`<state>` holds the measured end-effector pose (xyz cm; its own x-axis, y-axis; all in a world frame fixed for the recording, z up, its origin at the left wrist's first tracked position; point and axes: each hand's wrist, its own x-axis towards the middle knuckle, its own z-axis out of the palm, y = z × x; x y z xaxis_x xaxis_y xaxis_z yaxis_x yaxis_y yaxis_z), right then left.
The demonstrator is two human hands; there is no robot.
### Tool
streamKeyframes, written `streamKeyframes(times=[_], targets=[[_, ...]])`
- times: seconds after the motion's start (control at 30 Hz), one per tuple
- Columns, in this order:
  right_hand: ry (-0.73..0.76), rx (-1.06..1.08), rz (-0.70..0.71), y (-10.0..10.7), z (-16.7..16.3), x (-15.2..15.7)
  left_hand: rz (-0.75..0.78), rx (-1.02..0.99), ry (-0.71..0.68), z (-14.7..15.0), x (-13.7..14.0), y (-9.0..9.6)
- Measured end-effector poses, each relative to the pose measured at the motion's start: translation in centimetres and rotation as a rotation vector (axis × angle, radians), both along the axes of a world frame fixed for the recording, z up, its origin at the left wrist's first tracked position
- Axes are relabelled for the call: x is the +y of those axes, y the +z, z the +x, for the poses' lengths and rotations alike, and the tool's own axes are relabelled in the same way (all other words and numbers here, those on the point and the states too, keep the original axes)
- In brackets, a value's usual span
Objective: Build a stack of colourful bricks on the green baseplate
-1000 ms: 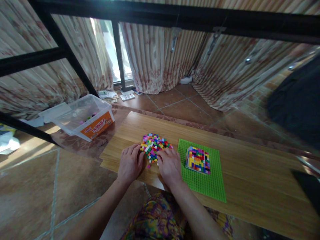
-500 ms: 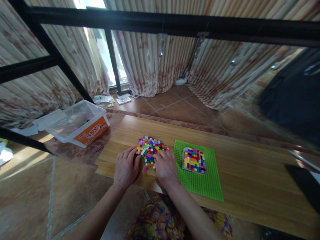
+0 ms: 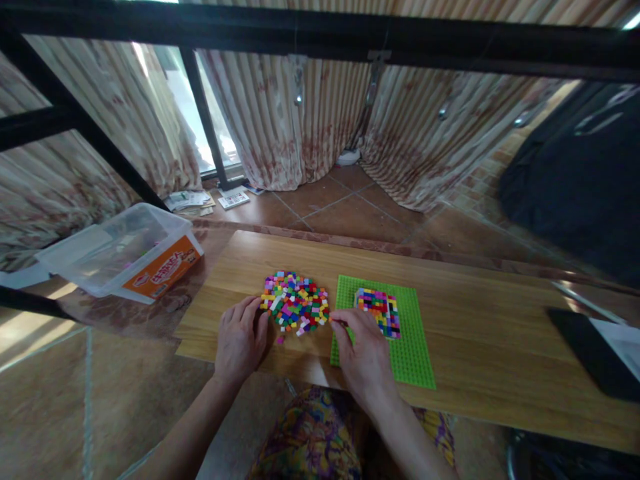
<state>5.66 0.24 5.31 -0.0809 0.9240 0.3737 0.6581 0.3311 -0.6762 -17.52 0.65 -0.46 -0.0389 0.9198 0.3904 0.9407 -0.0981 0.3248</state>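
Note:
A heap of small multicoloured building bricks (image 3: 295, 300) lies on the wooden table. At its left edge rests my left hand (image 3: 242, 337), thumb and fingers apart, fingertips against the outermost bricks. My right hand (image 3: 364, 353) is over the left part of a green studded baseplate (image 3: 415, 363), thumb and forefinger pinched together. A tiny orange-red brick (image 3: 331, 319) shows at those fingertips, mostly covered. Just beyond the right hand, a block built from many coloured bricks (image 3: 383, 307) stands on the baseplate, its lower left side hidden by the hand. A loose pink brick (image 3: 281, 340) lies in front of the heap.
On the floor at left stands a clear plastic tub (image 3: 120, 253) with an orange label and a few bricks inside. A dark flat object (image 3: 595, 350) lies at the table's right end. A black metal frame (image 3: 320, 30) crosses above, before striped curtains (image 3: 260, 120).
My right hand has moved from the heap rightward over the baseplate, a small brick now at its fingertips. My left hand stays by the heap. The whole view has shifted slightly.

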Motion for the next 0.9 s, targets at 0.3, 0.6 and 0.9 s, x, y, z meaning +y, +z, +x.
streamKeyframes(times=[0.3,0.6,0.9], targets=[[-0.362,0.047,-0.047,-1.1,8.3,-0.3,0.000,0.000,-0.003,0.0,0.0,0.1],[-0.318,0.075,-0.021,-2.7,8.6,1.2,0.002,0.016,0.000,0.0,0.1,0.1],[-0.298,0.254,-0.082,-3.0,8.6,1.8,0.017,0.036,-0.011,-0.2,0.2,0.0]])
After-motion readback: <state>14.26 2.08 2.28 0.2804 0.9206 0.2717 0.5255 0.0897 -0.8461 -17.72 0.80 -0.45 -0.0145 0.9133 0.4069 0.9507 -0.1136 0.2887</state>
